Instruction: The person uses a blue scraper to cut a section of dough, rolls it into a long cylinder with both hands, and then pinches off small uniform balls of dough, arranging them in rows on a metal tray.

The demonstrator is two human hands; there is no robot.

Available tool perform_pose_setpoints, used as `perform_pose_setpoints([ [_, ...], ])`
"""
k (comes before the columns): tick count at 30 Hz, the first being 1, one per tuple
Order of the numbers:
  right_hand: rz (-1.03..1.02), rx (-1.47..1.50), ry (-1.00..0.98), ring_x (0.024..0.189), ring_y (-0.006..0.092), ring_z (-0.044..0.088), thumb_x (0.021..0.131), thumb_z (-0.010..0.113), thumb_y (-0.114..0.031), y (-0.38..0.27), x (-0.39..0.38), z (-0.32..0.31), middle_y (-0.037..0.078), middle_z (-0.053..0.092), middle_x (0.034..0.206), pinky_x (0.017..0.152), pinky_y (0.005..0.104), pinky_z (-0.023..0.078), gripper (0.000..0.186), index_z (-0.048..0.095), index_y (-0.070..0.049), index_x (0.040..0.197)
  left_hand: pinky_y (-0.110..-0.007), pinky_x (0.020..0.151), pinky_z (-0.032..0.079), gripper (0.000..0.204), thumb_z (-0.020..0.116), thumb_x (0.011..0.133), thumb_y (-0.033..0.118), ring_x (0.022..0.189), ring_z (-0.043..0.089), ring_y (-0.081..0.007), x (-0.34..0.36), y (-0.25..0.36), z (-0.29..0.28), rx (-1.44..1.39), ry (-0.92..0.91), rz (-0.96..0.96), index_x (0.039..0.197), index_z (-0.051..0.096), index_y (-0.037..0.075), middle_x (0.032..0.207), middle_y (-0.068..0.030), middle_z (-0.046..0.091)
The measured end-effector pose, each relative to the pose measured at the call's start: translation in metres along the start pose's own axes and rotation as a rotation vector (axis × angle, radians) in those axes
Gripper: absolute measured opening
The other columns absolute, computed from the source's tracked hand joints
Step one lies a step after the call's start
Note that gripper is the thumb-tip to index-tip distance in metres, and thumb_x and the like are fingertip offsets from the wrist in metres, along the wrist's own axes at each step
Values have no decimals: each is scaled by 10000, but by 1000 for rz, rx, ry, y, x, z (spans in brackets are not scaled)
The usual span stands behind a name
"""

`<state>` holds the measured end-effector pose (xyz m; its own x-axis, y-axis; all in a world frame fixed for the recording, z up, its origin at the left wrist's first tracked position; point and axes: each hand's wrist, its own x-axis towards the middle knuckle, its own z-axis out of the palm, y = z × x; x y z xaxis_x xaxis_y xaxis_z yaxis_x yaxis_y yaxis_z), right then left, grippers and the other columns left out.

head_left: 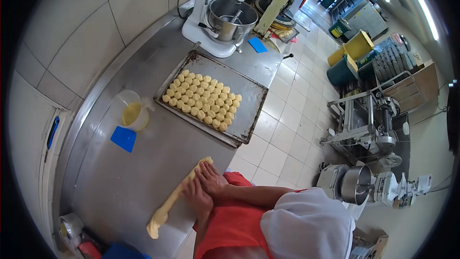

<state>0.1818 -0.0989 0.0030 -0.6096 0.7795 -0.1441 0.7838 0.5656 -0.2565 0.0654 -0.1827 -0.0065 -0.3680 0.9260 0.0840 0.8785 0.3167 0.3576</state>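
Note:
A long rope of pale yellow dough (pixel 165 211) lies slantwise on the steel worktable (pixel 110 196). Flat on its far end, fingers stretched out, rests my right hand (pixel 212 179). My left hand (pixel 197 198) is beside it, nearer to me, its fingers spread over the dough and slightly blurred. Neither hand grips anything. Beyond them, a dark-edged baking tray (pixel 242 79) carries rows of small round dough pieces (pixel 201 97), crowded toward its left and near part.
Left of the tray stand a clear plastic jug (pixel 139 116) with yellowish liquid and a blue scraper (pixel 123 139). A stand mixer (pixel 206 33) with a steel bowl (pixel 239 14) is at the back, near another blue scraper (pixel 258 45). Machines (pixel 364 115) line the right side, across the tiled floor.

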Motion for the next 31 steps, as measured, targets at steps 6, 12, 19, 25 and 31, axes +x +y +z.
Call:
perform_pose_setpoints([
  [6, 168, 121, -83, 1494, 436, 99, 980, 366, -601, 2, 109, -26, 328, 163, 1570, 1214, 531, 91, 760, 301, -83, 1532, -673, 1132, 139, 685, 382, 976, 547, 1489, 177, -414, 131, -27, 13, 375, -80, -330, 1538, 325, 159, 1621, -141, 220],
  [12, -27, 176, 94, 1493, 413, 134, 950, 450, -581, 31, 198, -43, 288, 183, 1583, 1207, 546, 117, 756, 347, -88, 1513, -638, 1140, 182, 743, 381, 986, 566, 1492, 163, -405, 208, -71, -7, 453, 39, -378, 1554, 263, 102, 1634, -195, 125],
  [19, -345, 289, 94, 1458, 361, 270, 954, 542, -424, 61, 98, 9, 233, 310, 1544, 1194, 498, 228, 645, 409, -17, 1435, -611, 1148, 181, 646, 433, 986, 466, 1448, 275, -405, 52, -34, -12, 205, -94, -138, 1500, 375, 78, 1555, -208, 327],
  [25, -234, 180, 100, 1462, 391, 242, 941, 550, -464, 62, 79, -6, 266, 244, 1563, 1205, 511, 191, 696, 375, -33, 1459, -741, 1079, 144, 659, 359, 995, 563, 1499, 170, -359, 31, -54, -37, 407, -149, -336, 1523, 349, 169, 1601, -174, 249],
  [31, -180, 167, 68, 1487, 403, 150, 942, 480, -575, 56, 159, -29, 218, 193, 1603, 1208, 547, 113, 762, 340, -86, 1509, -687, 1117, 178, 843, 299, 942, 738, 1509, 106, -365, 134, -196, -48, 418, -134, -824, 1561, 241, 168, 1631, -133, 187],
])
